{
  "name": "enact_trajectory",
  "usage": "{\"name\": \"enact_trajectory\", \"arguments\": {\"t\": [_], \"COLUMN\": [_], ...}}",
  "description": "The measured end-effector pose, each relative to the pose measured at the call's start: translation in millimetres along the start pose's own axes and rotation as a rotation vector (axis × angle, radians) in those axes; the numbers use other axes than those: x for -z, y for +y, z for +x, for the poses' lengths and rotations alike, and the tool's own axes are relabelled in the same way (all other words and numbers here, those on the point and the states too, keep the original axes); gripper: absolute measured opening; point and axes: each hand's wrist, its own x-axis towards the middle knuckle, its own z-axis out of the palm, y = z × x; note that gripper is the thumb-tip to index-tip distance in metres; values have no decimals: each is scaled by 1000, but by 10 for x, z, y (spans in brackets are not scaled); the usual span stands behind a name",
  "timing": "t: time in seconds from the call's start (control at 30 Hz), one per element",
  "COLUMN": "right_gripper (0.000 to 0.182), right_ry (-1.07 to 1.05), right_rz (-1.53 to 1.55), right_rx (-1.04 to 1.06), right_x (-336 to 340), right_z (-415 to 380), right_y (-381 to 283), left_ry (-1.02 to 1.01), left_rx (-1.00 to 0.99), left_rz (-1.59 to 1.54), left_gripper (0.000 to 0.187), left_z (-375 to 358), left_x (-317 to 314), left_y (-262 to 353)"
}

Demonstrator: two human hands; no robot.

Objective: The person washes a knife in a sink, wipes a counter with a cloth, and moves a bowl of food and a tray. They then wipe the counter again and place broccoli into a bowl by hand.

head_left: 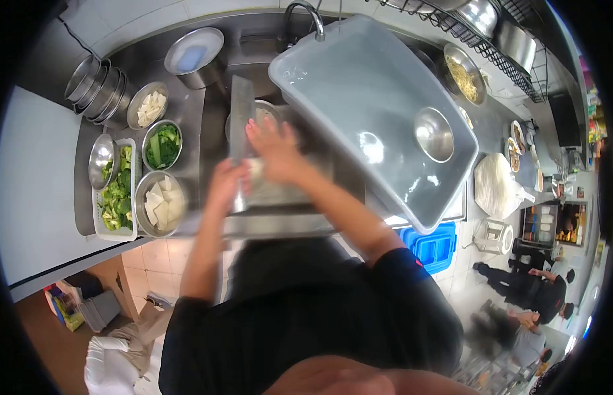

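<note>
Left of grey tub [346,43], grasping far-pointing knife [241,108] with left hand [229,176]. Holding right hand [276,153] open, just right of knife.

The blurred right hand [275,151] partly hides a pale piece [256,168] (kind unclear).

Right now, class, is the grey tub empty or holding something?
Holding something: a metal bowl shows inside the grey tub, within its rim.
</note>
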Motion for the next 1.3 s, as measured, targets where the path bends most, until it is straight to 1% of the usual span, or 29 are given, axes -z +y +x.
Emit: {"name": "enact_trajectory", "arguments": {"t": [0.03, 0.07, 0.1, 0.13, 0.2, 0.27, 0.3, 0.33, 0.4, 0.47, 0.5, 0.53, 0.57, 0.6, 0.63, 0.67, 0.73, 0.8, 0.83, 0.87, 0.9, 0.97, 1.1, 1.17, 1.2, 1.27, 1.3], "right_gripper": [81, 79, 78, 78, 63, 45, 34, 33, 30, 28, 28, 25, 23, 21, 22, 22, 21, 19, 18, 23, 23, 28, 33, 34, 34, 37, 37], "right_ry": [2, 4, 8, 9, 158, 490, 625, 593, 409, 140, 148, -25, -208, -79, -23, 32, 107, 52, 171, 221, 218, 294, 196, 224, 227, 192, 194], "right_rz": [-1, -71, -140, -140, -4, 228, 178, 115, -14, -270, -278, -208, -133, 726, 1101, 1470, 1339, 913, 630, 430, 425, 188, 219, 237, 233, 192, 189], "right_rx": [-7, -36, -66, -66, -138, -155, -136, -266, -445, -650, -652, -653, -650, -764, -654, -528, -528, -301, -186, -112, -105, 21, 33, -62, -58, 20, 19], "right_x": [-53, -147, -121, -92, 98, 546, 732, 867, 877, 646, 490, 354, 291, 702, 790, 839, 1158, 967, 703, 534, 428, 290, 273, 309, 310, 269, 254], "right_z": [-6, 15, 37, 11, -58, -111, -122, -146, -176, -289, -322, -298, -264, -345, -283, -221, -29, 90, 144, 171, 149, 97, -28, -10, -20, -85, -82], "right_y": [54, 147, 147, 147, 163, 167, 263, 433, 1114, 1726, 1966, 2188, 2280, 1845, 1742, 1642, 821, 487, 410, 387, 370, 276, 102, 104, 100, 96, 119], "left_ry": [9, 25, 25, 5, -8, -42, -39, -75, -177, -201, -213, -216, -214, -208, -201, -160, -123, -116, -121, -121, -117, -111, -80, -80, -79, -82, -87], "left_rx": [8, 13, 12, 8, 0, -8, -2, -6, -29, -29, -42, -57, -66, -68, -74, -84, -80, -55, -59, -48, -39, -40, -55, -51, -49, -51, -48], "left_rz": [24, 44, 44, 54, 60, 4, -2, -1, -13, -3, 0, -6, 20, 45, 34, 81, 131, 107, 105, 77, 47, 24, -6, 2, 11, 9, 10], "left_gripper": [11, 11, 11, 11, 11, 12, 12, 9, 10, 12, 13, 13, 14, 15, 15, 10, 11, 12, 12, 12, 12, 12, 11, 11, 11, 11, 11], "left_z": [-21, -41, -51, -57, -63, -120, -143, -153, -214, -267, -263, -233, -225, -235, -224, -210, -219, -202, -192, -183, -175, -175, -194, -218, -222, -209, -206], "left_x": [-12, -12, 4, 26, 62, 74, 104, 154, 190, 153, 130, 110, 104, 100, 75, 33, -41, -108, -119, -118, -110, -63, 16, -3, -14, 2, 10], "left_y": [14, 21, 0, -34, -14, 22, 10, 13, 49, 76, 92, 101, 83, 56, 62, 73, 59, 73, 62, 35, 13, -6, -51, -27, -6, -24, -34]}}
